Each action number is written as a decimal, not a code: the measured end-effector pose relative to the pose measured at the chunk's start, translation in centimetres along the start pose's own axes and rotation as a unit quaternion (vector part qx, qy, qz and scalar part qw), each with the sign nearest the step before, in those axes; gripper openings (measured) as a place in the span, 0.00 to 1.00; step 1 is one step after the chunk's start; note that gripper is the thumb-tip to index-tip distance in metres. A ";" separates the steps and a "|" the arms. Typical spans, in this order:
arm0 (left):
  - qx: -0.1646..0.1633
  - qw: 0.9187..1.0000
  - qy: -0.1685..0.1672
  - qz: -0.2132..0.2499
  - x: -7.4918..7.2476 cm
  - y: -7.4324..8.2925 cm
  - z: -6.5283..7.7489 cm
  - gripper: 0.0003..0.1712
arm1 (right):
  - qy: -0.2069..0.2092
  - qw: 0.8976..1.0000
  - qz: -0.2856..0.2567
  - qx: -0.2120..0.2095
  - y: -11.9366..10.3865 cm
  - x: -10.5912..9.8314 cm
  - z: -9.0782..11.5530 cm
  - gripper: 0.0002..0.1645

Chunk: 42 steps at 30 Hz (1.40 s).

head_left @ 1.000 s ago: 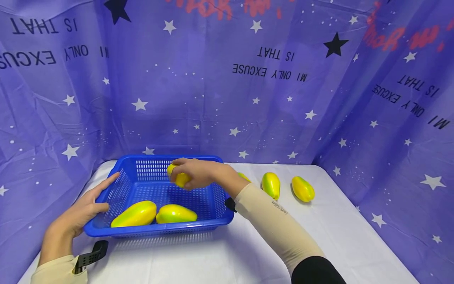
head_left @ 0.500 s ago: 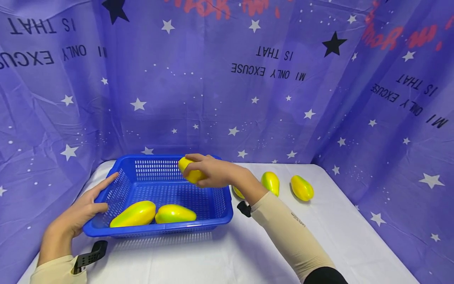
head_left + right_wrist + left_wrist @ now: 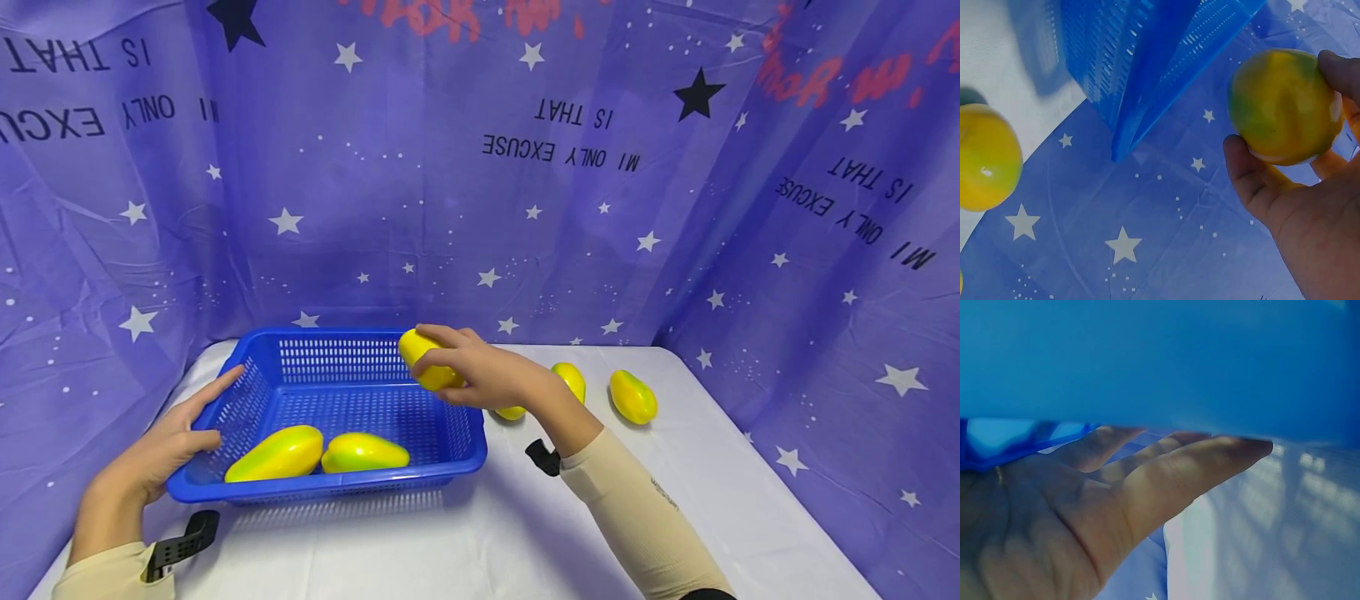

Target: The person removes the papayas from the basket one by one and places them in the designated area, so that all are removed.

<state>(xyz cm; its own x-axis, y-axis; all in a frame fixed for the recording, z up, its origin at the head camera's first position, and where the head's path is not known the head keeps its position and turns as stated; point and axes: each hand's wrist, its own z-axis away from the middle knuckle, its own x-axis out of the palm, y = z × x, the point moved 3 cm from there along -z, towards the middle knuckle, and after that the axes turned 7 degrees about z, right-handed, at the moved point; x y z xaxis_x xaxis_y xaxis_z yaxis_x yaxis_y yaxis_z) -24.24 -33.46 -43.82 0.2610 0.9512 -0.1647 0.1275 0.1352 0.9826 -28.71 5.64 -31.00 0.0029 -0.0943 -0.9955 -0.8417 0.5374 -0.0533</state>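
Note:
In the head view my right hand [image 3: 491,371] grips a yellow-green papaya [image 3: 427,360] above the back right corner of the blue plastic basket [image 3: 352,484]. The right wrist view shows this papaya [image 3: 1285,109] held between thumb and fingers, apart from the basket wall. My left hand [image 3: 161,446] holds the basket's left rim, the thumb over it. In the left wrist view, fingers of the left hand [image 3: 1129,494] lie beneath the blue rim, partly hidden. Two papayas, one on the left [image 3: 277,455] and one on the right [image 3: 366,452], lie along the basket's front wall.
On the white-covered table [image 3: 525,533], right of the basket, lie a papaya [image 3: 512,413] mostly hidden by my right hand, a partly covered papaya [image 3: 572,382] and another papaya [image 3: 632,397] farther right. A purple star-patterned curtain [image 3: 450,208] stands behind and at both sides.
My right hand has moved right with the papaya, from over the basket's middle to its back right corner. The left hand keeps its hold on the rim; the two papayas inside stay put.

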 end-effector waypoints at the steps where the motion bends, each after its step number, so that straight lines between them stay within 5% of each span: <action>1: 0.005 1.000 0.000 -0.007 0.0 0.0 0.0 0.56 | 0.004 1.000 0.000 0.001 0.0 0.0 0.3 0.22; 14: 0.031 0.996 0.010 -0.087 -0.1 0.0 0.1 0.55 | 0.066 0.998 -0.003 0.017 1.2 -0.5 4.1 0.22; 25: 0.047 0.998 -0.001 -0.050 -0.1 -0.3 0.0 0.55 | 0.088 0.994 -0.048 0.047 2.4 0.5 7.2 0.22; 35: 0.010 0.999 -0.018 0.025 0.0 -0.4 -0.1 0.55 | 0.083 0.991 -0.069 0.076 2.9 1.8 9.7 0.22; 42: 0.016 1.000 -0.010 0.002 0.0 -0.3 -0.1 0.56 | 0.066 0.991 -0.065 0.096 3.2 2.6 11.2 0.22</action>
<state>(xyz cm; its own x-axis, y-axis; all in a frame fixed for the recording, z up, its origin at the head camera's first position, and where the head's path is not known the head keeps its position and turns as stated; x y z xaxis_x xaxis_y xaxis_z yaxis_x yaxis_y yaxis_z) -24.42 -33.47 -44.13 0.2815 0.9456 -0.1634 0.1576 0.1224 0.9799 -25.32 16.53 -34.58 0.0231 -0.2749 -0.9612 -0.7204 0.6620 -0.2066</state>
